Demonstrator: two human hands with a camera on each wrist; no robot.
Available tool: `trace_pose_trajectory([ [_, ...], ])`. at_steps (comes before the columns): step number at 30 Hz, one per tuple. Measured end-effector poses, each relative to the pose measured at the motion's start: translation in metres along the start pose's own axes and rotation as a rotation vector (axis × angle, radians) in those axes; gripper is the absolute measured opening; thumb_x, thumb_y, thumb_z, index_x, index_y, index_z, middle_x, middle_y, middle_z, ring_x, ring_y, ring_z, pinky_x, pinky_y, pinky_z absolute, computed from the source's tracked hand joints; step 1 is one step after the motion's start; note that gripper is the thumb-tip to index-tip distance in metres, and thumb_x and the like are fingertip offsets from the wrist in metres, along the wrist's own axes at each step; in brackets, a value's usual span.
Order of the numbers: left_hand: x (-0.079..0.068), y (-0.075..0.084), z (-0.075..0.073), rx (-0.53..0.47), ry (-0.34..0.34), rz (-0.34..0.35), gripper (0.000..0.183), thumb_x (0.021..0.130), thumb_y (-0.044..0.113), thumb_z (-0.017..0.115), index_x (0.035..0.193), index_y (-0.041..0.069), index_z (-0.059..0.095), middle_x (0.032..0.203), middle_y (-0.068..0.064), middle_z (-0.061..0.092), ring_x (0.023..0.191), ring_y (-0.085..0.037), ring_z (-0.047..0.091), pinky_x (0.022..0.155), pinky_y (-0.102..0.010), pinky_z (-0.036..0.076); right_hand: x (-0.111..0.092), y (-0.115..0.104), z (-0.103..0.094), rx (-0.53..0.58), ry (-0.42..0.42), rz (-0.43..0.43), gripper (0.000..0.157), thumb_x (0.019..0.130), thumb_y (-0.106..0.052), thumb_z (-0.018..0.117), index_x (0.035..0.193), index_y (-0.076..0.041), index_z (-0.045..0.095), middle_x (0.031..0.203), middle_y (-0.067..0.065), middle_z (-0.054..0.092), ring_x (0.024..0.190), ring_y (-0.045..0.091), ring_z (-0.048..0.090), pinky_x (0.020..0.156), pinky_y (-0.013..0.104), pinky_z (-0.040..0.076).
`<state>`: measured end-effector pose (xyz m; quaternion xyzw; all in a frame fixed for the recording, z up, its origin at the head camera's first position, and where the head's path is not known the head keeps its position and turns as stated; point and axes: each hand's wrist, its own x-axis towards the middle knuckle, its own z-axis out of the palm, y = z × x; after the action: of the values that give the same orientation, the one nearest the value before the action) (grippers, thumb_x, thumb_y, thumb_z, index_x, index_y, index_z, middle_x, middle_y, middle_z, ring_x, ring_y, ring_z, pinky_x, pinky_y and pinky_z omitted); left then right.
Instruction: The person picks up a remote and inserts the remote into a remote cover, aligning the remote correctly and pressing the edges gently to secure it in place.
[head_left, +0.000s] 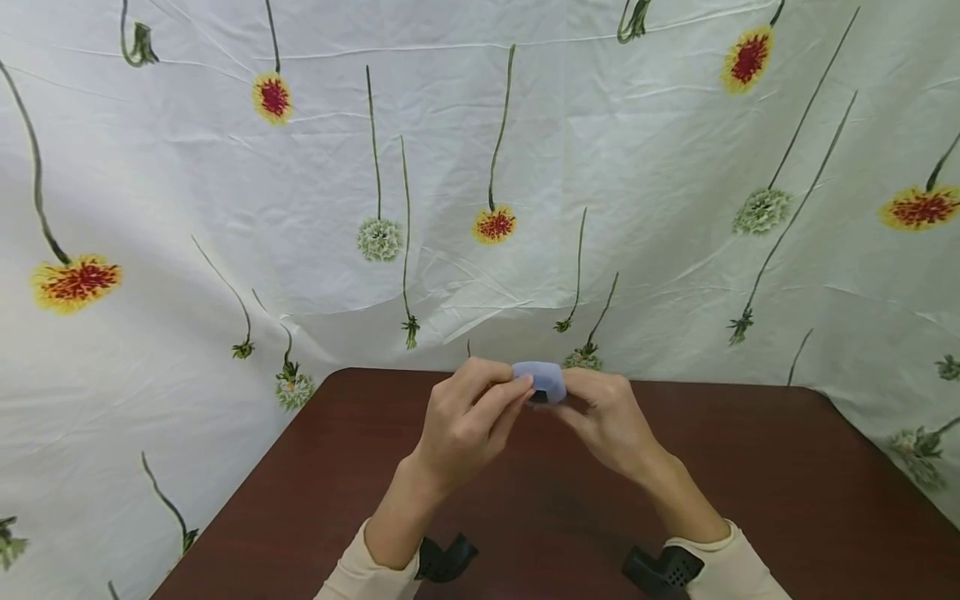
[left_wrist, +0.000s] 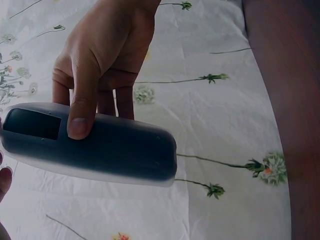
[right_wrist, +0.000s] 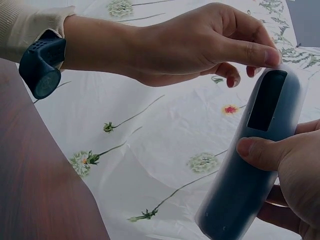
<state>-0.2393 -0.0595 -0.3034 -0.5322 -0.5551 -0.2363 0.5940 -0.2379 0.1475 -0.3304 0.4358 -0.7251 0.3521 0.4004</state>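
Observation:
Both hands hold an oblong pale-blue device with rounded ends and a dark rectangular window near one end, raised above the table. In the left wrist view the device lies nearly level, its dark window at the left. My right hand grips its body, thumb flat on the face beside the window and fingers behind. At the windowed end, my left hand pinches the tip between thumb and fingers. In the right wrist view the left hand reaches in from the upper left to the device.
A dark reddish-brown table spreads beneath the hands. Behind it hangs a white cloth printed with flowers, reaching the table's far edge. Black wrist mounts sit at both cream sleeves.

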Motion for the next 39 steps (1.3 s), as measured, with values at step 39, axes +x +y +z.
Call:
trace_pose_trajectory([
  [39, -0.015, -0.007, -0.004, -0.500, -0.236, -0.588, 0.039, 0.094, 0.000, 0.072, 0.133, 0.002, 0.064, 0.103, -0.004, 0.070, 0.088, -0.017, 0.065, 0.065, -0.034, 0.057, 0.000, -0.013, -0.009, 0.277, -0.066, 0.358, 0.038, 0.081, 0.001, 0.086, 0.117, -0.004, 0.075, 0.102, 0.002, 0.077, 0.087, 0.018, 0.074, 0.069, 0.038, 0.062],
])
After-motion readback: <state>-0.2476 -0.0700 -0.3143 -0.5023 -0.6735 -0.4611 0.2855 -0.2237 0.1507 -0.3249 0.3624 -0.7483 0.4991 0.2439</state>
